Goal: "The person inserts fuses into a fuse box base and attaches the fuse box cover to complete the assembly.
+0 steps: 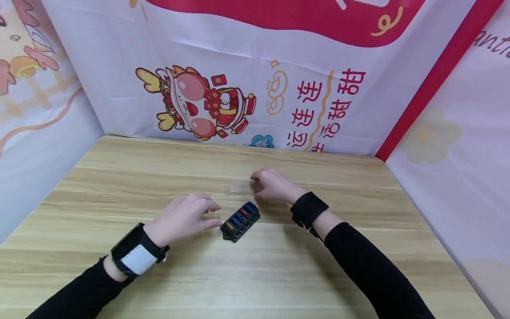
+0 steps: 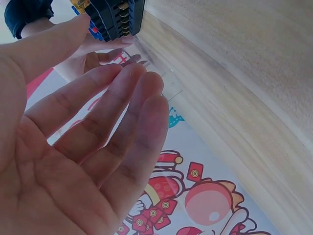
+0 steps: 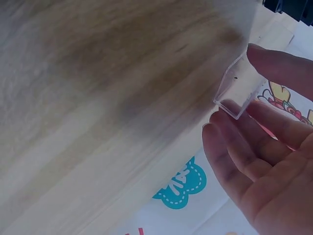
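A black fuse block with blue, red and orange blade fuses lies on the table between the two hands. Its dark side also appears at the top of the left wrist view. My left hand is just left of the block, fingers loosely extended and holding nothing; whether the thumb touches the block I cannot tell. Beyond the block, my right hand pinches one end of a clear plastic cover between thumb and fingers. In the right wrist view the transparent cover shows between them, at the table surface.
The wooden table runs back to a printed cloth backdrop, with further printed cloth at the left and right sides. Both wrists wear black bands, the right one beyond a black sleeve.
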Demonstrator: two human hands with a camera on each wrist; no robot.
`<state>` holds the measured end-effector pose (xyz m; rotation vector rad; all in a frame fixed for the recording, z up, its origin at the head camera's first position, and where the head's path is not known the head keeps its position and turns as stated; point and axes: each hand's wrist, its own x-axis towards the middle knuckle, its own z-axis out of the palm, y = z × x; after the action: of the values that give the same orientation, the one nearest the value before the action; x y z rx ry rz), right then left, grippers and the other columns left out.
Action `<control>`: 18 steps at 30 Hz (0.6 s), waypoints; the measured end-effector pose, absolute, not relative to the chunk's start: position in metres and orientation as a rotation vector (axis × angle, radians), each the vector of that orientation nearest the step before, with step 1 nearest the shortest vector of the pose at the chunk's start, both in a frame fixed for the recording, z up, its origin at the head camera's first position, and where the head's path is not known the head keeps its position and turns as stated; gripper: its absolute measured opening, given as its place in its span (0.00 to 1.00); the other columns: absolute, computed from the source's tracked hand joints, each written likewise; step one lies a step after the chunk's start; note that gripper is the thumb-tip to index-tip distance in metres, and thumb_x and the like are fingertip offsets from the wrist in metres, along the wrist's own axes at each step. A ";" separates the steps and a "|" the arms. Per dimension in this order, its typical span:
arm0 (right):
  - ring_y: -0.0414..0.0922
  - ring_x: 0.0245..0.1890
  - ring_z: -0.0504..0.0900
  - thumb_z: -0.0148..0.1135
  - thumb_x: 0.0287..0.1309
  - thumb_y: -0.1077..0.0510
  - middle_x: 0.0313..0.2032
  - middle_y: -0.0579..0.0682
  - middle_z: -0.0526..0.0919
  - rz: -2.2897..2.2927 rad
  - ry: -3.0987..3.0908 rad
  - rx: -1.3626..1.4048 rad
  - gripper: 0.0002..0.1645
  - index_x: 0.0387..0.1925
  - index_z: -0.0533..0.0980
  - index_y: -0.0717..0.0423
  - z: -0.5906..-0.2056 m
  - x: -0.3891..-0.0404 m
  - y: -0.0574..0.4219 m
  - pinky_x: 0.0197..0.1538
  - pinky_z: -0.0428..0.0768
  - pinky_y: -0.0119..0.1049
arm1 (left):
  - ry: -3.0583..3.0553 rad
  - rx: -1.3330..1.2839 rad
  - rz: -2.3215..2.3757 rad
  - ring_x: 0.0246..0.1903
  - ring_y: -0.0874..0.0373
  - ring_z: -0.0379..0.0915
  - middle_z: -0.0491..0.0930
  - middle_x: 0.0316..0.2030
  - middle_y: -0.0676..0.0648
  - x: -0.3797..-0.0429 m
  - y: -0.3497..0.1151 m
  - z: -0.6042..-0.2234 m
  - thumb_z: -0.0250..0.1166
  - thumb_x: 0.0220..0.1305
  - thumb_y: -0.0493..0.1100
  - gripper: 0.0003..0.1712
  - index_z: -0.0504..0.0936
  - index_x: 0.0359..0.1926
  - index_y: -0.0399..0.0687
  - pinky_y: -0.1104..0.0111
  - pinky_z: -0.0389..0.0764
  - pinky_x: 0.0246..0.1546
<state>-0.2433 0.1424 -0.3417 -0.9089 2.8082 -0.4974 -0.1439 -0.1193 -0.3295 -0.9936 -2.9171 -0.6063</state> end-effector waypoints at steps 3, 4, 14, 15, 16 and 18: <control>0.46 0.45 0.76 0.75 0.51 0.61 0.45 0.54 0.81 -0.479 2.809 -0.902 0.29 0.55 0.77 0.65 -0.343 -0.244 0.141 0.51 0.74 0.39 | -2.905 -1.001 -0.603 0.34 0.59 0.79 0.84 0.40 0.48 -0.143 -0.120 -0.330 0.73 0.59 0.51 0.19 0.87 0.47 0.44 0.66 0.79 0.31; 0.46 0.44 0.76 0.75 0.51 0.62 0.45 0.53 0.81 -0.478 2.810 -0.897 0.28 0.55 0.77 0.65 -0.343 -0.244 0.140 0.51 0.74 0.39 | -2.902 -1.003 -0.600 0.34 0.59 0.79 0.84 0.40 0.48 -0.143 -0.120 -0.330 0.73 0.59 0.51 0.19 0.87 0.47 0.44 0.65 0.79 0.31; 0.46 0.47 0.76 0.75 0.51 0.59 0.46 0.54 0.80 -0.446 2.839 -0.853 0.27 0.53 0.78 0.64 -0.345 -0.243 0.140 0.53 0.74 0.40 | -2.896 -1.006 -0.596 0.34 0.59 0.80 0.84 0.39 0.48 -0.144 -0.119 -0.331 0.73 0.59 0.51 0.18 0.87 0.46 0.44 0.65 0.79 0.31; 0.46 0.47 0.76 0.75 0.52 0.59 0.46 0.54 0.80 -0.439 2.842 -0.847 0.27 0.53 0.78 0.63 -0.345 -0.243 0.140 0.53 0.74 0.40 | -2.896 -1.002 -0.596 0.34 0.58 0.80 0.84 0.39 0.48 -0.144 -0.119 -0.331 0.73 0.59 0.51 0.18 0.87 0.46 0.44 0.65 0.79 0.31; 0.46 0.47 0.76 0.75 0.52 0.58 0.47 0.54 0.80 -0.433 2.844 -0.840 0.26 0.53 0.78 0.63 -0.345 -0.243 0.141 0.53 0.74 0.40 | -2.897 -0.996 -0.595 0.35 0.58 0.80 0.84 0.40 0.48 -0.144 -0.119 -0.331 0.73 0.59 0.50 0.19 0.87 0.46 0.44 0.65 0.79 0.31; 0.46 0.46 0.76 0.74 0.53 0.58 0.46 0.54 0.80 -0.422 2.847 -0.834 0.25 0.52 0.79 0.62 -0.346 -0.243 0.141 0.52 0.75 0.39 | -2.896 -0.984 -0.595 0.35 0.57 0.80 0.84 0.40 0.47 -0.144 -0.119 -0.331 0.73 0.59 0.50 0.18 0.87 0.46 0.44 0.65 0.79 0.31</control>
<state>-0.2429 0.1409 -0.3455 -0.8343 2.8471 -0.4224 -0.1438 -0.1190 -0.3307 -0.9838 -2.8955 -0.5953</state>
